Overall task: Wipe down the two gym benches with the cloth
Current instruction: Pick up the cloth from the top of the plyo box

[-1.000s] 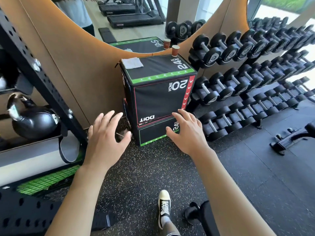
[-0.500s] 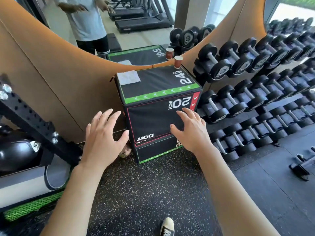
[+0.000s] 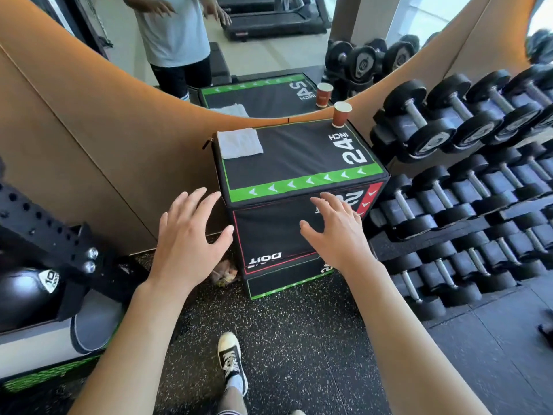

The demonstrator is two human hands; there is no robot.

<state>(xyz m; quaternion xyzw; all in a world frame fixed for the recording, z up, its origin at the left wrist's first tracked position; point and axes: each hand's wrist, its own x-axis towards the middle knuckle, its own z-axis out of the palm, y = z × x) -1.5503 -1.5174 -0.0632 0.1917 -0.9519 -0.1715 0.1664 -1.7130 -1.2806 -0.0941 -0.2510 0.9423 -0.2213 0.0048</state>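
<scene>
We see both hands held out in front of a black plyo box (image 3: 287, 151) marked "24 INCH" on top. Our left hand (image 3: 187, 244) hovers with fingers (image 3: 194, 202) spread and straight, beside the box's left edge, holding nothing. Our right hand (image 3: 338, 232) is likewise spread in front of the box's front face. A folded white cloth (image 3: 239, 143) lies on the box's far left corner, apart from both hands. A brown paper cup (image 3: 340, 114) stands upright at the far right corner. A dumbbell rack (image 3: 466, 187) fills the right side, a mirror (image 3: 239, 49) hangs behind, and a kettlebell (image 3: 27, 292) sits at the left. One sneaker (image 3: 232, 359) rests on the speckled floor (image 3: 299, 339).
</scene>
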